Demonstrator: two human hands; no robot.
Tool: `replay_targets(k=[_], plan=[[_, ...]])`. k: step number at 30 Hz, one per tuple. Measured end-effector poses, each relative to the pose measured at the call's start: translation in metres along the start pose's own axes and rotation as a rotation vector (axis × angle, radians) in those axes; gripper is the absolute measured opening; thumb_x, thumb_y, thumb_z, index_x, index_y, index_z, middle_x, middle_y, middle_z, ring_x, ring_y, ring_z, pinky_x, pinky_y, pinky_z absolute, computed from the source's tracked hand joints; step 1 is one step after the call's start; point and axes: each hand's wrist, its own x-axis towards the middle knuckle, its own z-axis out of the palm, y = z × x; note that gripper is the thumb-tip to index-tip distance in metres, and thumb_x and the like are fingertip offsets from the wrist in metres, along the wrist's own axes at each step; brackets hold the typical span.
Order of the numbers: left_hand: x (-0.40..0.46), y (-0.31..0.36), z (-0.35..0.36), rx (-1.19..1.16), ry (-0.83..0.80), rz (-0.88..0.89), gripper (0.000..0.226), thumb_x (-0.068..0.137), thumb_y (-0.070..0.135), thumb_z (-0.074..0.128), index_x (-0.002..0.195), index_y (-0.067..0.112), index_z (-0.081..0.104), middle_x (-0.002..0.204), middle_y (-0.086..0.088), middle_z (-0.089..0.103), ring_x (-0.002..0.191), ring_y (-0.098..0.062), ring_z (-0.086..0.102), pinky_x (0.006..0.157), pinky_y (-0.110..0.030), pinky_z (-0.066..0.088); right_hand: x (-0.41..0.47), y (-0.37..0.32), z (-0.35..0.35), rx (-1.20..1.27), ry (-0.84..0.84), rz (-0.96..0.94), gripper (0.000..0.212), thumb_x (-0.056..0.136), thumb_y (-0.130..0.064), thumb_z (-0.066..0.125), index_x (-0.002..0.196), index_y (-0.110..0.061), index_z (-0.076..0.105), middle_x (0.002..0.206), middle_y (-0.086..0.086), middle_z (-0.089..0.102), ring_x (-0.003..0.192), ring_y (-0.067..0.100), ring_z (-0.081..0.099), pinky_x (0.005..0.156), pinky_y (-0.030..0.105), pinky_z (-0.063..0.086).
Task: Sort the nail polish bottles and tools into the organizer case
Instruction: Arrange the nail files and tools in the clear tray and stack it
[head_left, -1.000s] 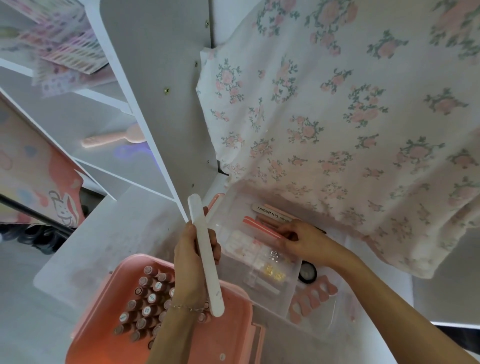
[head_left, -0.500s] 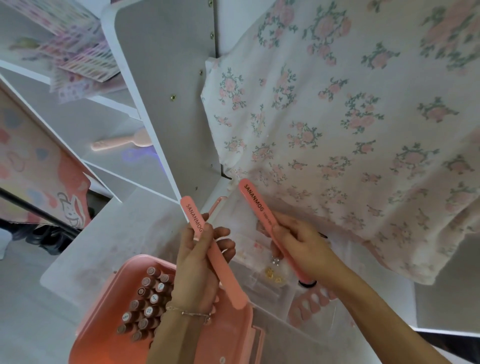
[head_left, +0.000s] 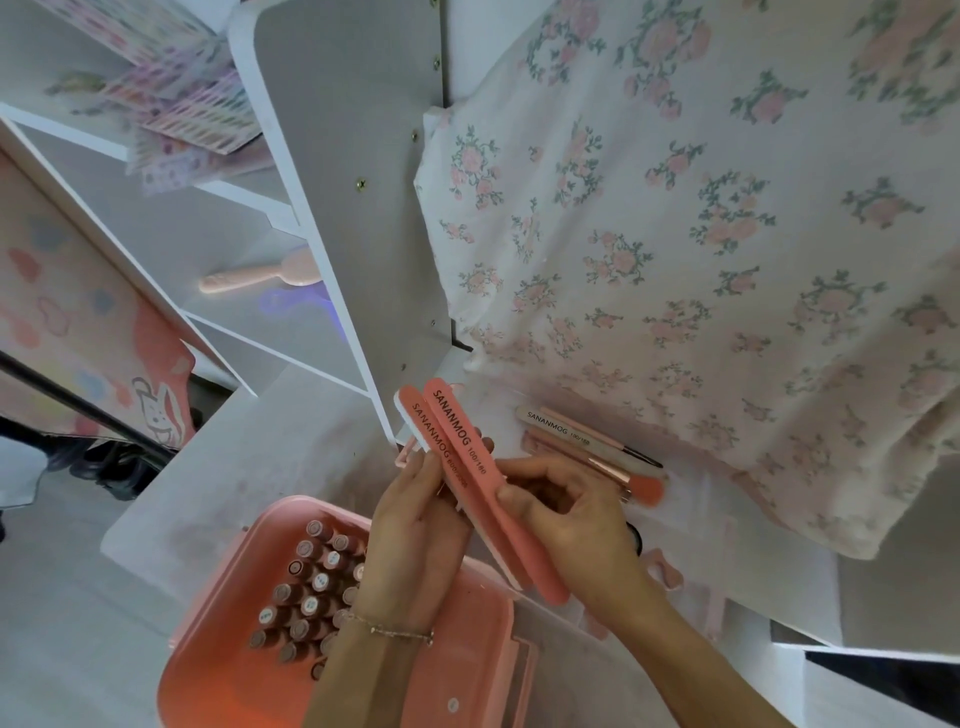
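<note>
Both hands hold two pink nail files (head_left: 480, 486) together, side by side, above the near edge of the white tabletop (head_left: 223, 462). The left hand (head_left: 415, 540) grips them from the left side, and the right hand (head_left: 566, 514) pinches them from the right, near their middle. Below, the pink case (head_left: 218, 670) stands open with polish bottles (head_left: 306, 587) packed upright in its left part. A pale file (head_left: 558, 423) and a brush (head_left: 623, 475) lie on the tabletop near the flowered cloth (head_left: 701, 208). The files look light, thin and a little flexible; I think holding at the middle keeps them aligned, because the two flat faces may slide apart.
</note>
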Motion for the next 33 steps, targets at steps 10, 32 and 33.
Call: replay_targets(k=[10, 32, 33], plan=[[-0.001, 0.0, 0.003, -0.001, 0.055, -0.036, 0.036, 0.096, 0.018, 0.033, 0.127, 0.002, 0.042, 0.103, -0.009, 0.057, 0.09, -0.015, 0.06, 0.084, -0.029, 0.051, -0.004, 0.003, 0.002, 0.003, 0.108, 0.008, 0.018, 0.079, -0.008, 0.068, 0.077, -0.026, 0.069, 0.079, -0.011, 0.071, 0.074, 0.003, 0.065, 0.066, 0.012, 0.05], [0.001, -0.007, 0.003, 0.064, 0.106, 0.129, 0.056, 0.076, 0.018, 0.053, 0.127, -0.004, 0.045, 0.088, 0.001, 0.069, 0.078, -0.008, 0.068, 0.071, -0.022, 0.056, -0.011, 0.014, 0.009, -0.349, -0.066, -0.114, 0.033, 0.088, -0.023, 0.059, 0.118, -0.037, 0.056, 0.096, -0.015, 0.057, 0.09, -0.004, 0.053, 0.076, 0.006, 0.042], [0.003, -0.008, 0.002, 0.044, 0.12, 0.123, 0.047, 0.082, 0.014, 0.051, 0.125, -0.004, 0.046, 0.089, -0.001, 0.069, 0.078, -0.01, 0.068, 0.072, -0.023, 0.056, -0.008, 0.014, 0.004, -0.385, -0.061, -0.115, 0.031, 0.088, -0.029, 0.057, 0.119, -0.035, 0.057, 0.098, -0.02, 0.055, 0.092, -0.006, 0.052, 0.077, 0.004, 0.041]])
